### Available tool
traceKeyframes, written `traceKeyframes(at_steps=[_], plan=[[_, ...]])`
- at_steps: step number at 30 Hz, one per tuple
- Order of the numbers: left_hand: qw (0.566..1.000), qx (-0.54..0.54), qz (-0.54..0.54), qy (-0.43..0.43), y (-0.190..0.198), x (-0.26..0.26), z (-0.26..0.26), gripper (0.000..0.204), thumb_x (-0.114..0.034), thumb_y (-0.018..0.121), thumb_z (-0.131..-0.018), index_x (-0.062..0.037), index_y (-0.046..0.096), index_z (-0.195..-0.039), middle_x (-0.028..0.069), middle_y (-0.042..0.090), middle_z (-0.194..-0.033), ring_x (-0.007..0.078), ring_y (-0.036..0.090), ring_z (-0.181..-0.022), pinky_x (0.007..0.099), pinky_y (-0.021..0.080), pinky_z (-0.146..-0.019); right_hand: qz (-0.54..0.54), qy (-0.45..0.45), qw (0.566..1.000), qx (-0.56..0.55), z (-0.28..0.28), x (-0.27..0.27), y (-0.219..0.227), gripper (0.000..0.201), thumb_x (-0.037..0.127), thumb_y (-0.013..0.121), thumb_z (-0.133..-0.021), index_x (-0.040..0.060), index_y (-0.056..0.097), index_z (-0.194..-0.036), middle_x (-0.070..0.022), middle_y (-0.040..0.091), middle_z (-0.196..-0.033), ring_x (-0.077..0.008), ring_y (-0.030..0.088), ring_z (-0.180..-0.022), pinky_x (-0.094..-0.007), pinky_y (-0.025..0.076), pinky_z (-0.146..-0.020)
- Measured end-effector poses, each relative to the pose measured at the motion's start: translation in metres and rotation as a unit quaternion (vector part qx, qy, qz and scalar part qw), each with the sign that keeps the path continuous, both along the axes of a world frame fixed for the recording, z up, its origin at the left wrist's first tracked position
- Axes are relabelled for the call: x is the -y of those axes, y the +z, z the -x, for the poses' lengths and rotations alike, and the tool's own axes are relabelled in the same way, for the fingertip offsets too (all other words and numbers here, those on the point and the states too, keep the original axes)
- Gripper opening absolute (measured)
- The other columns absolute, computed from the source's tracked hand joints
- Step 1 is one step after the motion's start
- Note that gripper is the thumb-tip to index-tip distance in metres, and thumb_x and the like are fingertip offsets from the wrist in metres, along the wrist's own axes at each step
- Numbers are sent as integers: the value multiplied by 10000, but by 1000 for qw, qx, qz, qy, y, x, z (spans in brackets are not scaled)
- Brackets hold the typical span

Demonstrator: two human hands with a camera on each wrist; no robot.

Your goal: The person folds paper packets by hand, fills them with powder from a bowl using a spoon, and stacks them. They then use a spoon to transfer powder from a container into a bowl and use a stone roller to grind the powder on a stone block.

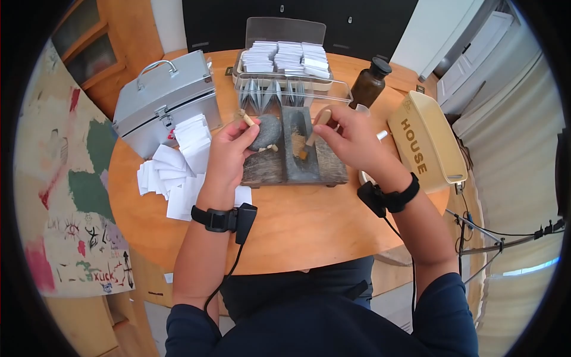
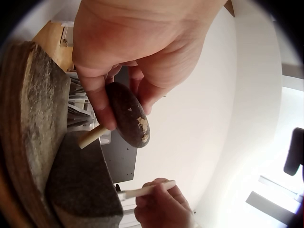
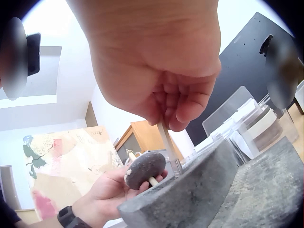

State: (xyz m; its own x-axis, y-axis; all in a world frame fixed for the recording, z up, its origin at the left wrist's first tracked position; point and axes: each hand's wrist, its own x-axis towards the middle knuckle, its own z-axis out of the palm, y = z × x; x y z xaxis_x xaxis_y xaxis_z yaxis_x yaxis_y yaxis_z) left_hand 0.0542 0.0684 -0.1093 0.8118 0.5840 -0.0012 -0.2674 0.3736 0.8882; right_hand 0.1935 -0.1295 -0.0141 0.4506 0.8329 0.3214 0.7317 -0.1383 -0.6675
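Note:
My left hand (image 1: 226, 149) grips a dark grey stone grinding wheel (image 1: 267, 132) by its pale wooden axle. Tan residue (image 2: 143, 124) clings to the wheel's edge in the left wrist view. The wheel is tilted over the left side of a grey stone trough (image 1: 292, 169). In my right hand (image 1: 357, 140) is a small brush (image 1: 321, 125), pinched by its wooden handle. Its bristles (image 1: 304, 155) reach down into the trough, where tan powder (image 1: 298, 141) lies. A dark wooden base (image 1: 262, 169) bears the trough.
White paper packets (image 1: 178, 163) lie in a pile at left, before a silver metal case (image 1: 163, 107). Behind the trough stands a clear box (image 1: 238, 80) of white packets. A brown bottle (image 1: 370, 83) and a yellow bin (image 1: 425, 140) are at right.

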Motion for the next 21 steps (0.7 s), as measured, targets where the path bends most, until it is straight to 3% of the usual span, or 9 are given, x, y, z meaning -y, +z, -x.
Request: traceKeyframes(at_steps=[3,8,12,14,18,21], plan=[[1000,6,6,-7,-2,0,0,175,-92,613,-951,-29,662,-1107,58,672,-1064,150,650,-971,334,538,-854,-10,-25,999,30,-5,-3,-6,99,92,649,-873,-4,634,-891,-120,650,-777,-226,622,-692,-337,498,-651],[1000,10,2,-3,-1,-2,1,176,-91,611,-951,-23,659,-1107,62,671,-1063,156,650,-975,341,540,-859,-10,-11,998,-68,1,-1,-2,113,114,647,-883,4,639,-910,-113,654,-781,-219,618,-694,-339,499,-667],[1000,11,8,-8,-1,1,0,174,-92,614,-950,-20,658,-1103,63,671,-1060,158,651,-973,347,544,-859,-30,6,1000,-1,-4,-1,-7,112,120,647,-887,11,641,-912,-98,655,-788,-199,614,-699,-331,498,-676],[1000,16,7,-9,0,-1,1,173,-92,614,-951,-21,659,-1102,62,671,-1058,157,652,-971,347,545,-856,-9,-34,997,-74,-2,-2,-4,109,120,645,-889,14,644,-914,-96,657,-785,-193,616,-705,-332,499,-683],[1000,20,10,-16,-2,-1,0,174,-95,613,-952,-22,659,-1103,60,672,-1054,152,653,-964,344,549,-844,-10,-3,996,-84,1,-1,-6,111,120,644,-889,14,643,-921,-92,654,-771,-192,616,-707,-329,497,-681],[1000,17,11,-15,-3,-2,-1,177,-96,613,-952,-21,659,-1106,59,672,-1056,151,653,-962,341,549,-841,-29,-38,997,-66,-2,-1,-6,112,125,646,-890,18,646,-923,-66,652,-768,-153,592,-683,-299,480,-649]])
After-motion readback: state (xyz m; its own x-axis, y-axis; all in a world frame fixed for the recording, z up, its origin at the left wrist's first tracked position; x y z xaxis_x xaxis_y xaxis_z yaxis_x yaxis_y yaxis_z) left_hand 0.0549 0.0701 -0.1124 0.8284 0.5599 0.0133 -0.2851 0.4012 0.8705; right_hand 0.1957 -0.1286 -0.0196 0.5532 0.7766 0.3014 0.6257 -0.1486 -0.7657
